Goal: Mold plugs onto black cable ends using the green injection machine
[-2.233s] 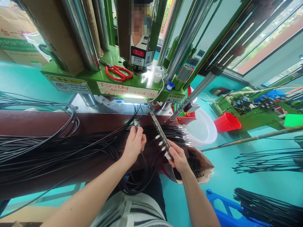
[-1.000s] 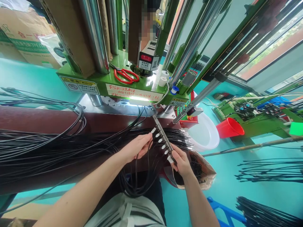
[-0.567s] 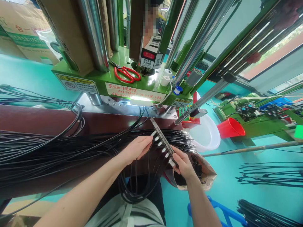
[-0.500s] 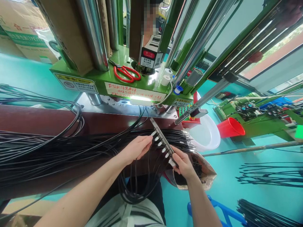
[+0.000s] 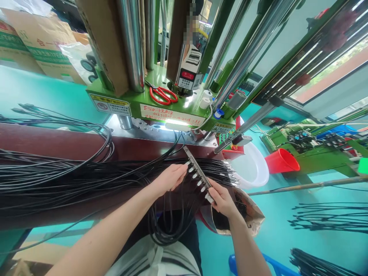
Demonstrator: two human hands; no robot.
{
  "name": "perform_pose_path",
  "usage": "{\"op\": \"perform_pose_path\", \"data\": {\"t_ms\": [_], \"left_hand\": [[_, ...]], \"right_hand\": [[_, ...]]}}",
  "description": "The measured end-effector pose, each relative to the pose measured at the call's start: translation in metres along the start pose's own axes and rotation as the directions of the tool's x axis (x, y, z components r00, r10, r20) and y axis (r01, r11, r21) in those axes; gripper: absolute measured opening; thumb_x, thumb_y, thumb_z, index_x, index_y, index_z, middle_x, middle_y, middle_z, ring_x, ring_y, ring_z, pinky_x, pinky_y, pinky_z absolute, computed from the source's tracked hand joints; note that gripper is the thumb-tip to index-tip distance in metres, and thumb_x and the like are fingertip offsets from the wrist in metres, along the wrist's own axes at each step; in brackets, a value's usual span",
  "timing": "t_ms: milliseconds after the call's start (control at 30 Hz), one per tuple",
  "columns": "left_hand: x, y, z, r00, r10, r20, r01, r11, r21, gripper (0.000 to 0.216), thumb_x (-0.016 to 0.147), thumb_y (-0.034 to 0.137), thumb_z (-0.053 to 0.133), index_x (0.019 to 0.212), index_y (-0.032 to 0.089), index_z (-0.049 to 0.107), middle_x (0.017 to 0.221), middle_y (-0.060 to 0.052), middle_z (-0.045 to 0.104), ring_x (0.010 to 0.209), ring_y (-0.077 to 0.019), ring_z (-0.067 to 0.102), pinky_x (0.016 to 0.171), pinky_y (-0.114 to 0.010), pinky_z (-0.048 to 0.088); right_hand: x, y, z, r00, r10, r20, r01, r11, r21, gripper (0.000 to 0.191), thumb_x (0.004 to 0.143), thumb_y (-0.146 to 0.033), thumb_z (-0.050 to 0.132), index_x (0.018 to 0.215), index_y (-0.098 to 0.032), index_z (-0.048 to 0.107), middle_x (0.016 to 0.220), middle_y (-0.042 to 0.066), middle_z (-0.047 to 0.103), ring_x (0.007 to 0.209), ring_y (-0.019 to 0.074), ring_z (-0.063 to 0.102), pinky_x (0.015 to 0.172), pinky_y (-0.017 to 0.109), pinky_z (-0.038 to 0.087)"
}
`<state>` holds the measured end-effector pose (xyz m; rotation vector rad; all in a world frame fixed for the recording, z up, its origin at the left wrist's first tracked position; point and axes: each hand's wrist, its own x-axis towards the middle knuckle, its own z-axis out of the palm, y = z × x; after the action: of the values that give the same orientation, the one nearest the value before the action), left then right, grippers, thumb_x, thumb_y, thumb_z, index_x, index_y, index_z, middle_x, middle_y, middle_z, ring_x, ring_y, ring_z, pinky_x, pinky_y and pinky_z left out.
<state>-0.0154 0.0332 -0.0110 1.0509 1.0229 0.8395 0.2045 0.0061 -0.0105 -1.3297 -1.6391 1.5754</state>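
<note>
My right hand (image 5: 221, 197) grips the lower end of a narrow metal fixture bar (image 5: 198, 167), held aslant over the bench. Several small silver cable connectors (image 5: 199, 183) stick out along the bar's left side, with black cables hanging below them. My left hand (image 5: 171, 177) is closed in a pinch on the uppermost cable connector (image 5: 188, 163); its fingertips hide part of it. Looped black cables (image 5: 165, 237) hang down over my lap. Behind the bar, a bundle of black cables (image 5: 218, 168) with bare-looking ends lies on the bench.
A green press (image 5: 120, 90) stands ahead, with red-handled scissors (image 5: 163, 96) on its plate. More black cables (image 5: 57, 178) cover the bench at left. To the right are a white tub (image 5: 260, 168), a red bucket (image 5: 281, 160) and an open bag (image 5: 255, 218).
The view has shifted slightly, so the press appears a little further right and lower. Both hands keep nearly the same hold on the bar and connector.
</note>
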Motion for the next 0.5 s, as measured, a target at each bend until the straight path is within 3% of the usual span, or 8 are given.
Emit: {"op": "perform_pose_path", "data": {"t_ms": [133, 267, 367, 500], "left_hand": [[-0.004, 0.004, 0.0, 0.998, -0.013, -0.069, 0.024, 0.986, 0.166, 0.04, 0.08, 0.056, 0.032, 0.074, 0.019, 0.046, 0.037, 0.008, 0.037, 0.031, -0.0081, 0.03, 0.035, -0.02, 0.021], [-0.023, 0.013, -0.007, 0.975, 0.189, -0.115, -0.108, 0.862, 0.495, 0.041, 0.079, 0.044, 0.043, 0.111, 0.019, 0.044, 0.067, 0.002, 0.058, 0.054, -0.011, 0.049, 0.054, -0.023, 0.036], [-0.04, 0.024, -0.009, 0.956, 0.287, -0.06, -0.182, 0.741, 0.646, 0.033, 0.077, 0.037, 0.047, 0.107, 0.022, 0.049, 0.08, 0.001, 0.059, 0.062, -0.0112, 0.051, 0.059, -0.023, 0.037], [-0.049, 0.039, -0.013, 0.938, 0.339, 0.074, -0.288, 0.644, 0.708, 0.02, 0.079, 0.035, 0.046, 0.092, 0.023, 0.057, 0.069, 0.004, 0.059, 0.062, -0.0105, 0.051, 0.058, -0.02, 0.035]], "right_hand": [[0.0, -0.01, -0.01, 0.992, 0.112, -0.053, -0.11, 0.993, 0.035, 0.052, 0.08, -0.049, 0.05, 0.121, -0.017, 0.048, 0.055, -0.006, 0.041, 0.034, 0.0018, 0.026, 0.028, 0.014, 0.019], [0.014, -0.028, -0.043, 0.978, 0.206, 0.028, -0.199, 0.967, -0.161, 0.045, 0.075, -0.046, 0.057, 0.112, -0.021, 0.05, 0.055, -0.007, 0.04, 0.035, 0.0018, 0.026, 0.03, 0.014, 0.016], [0.04, -0.043, -0.066, 0.976, 0.193, 0.101, -0.143, 0.918, -0.37, 0.041, 0.074, -0.043, 0.058, 0.108, -0.021, 0.053, 0.053, -0.007, 0.042, 0.037, 0.0036, 0.03, 0.032, 0.016, 0.019], [0.093, -0.07, -0.066, 0.949, 0.179, 0.259, 0.0, 0.824, -0.567, 0.035, 0.075, -0.034, 0.053, 0.106, -0.019, 0.058, 0.056, -0.004, 0.05, 0.043, 0.0084, 0.04, 0.038, 0.019, 0.029]]}}
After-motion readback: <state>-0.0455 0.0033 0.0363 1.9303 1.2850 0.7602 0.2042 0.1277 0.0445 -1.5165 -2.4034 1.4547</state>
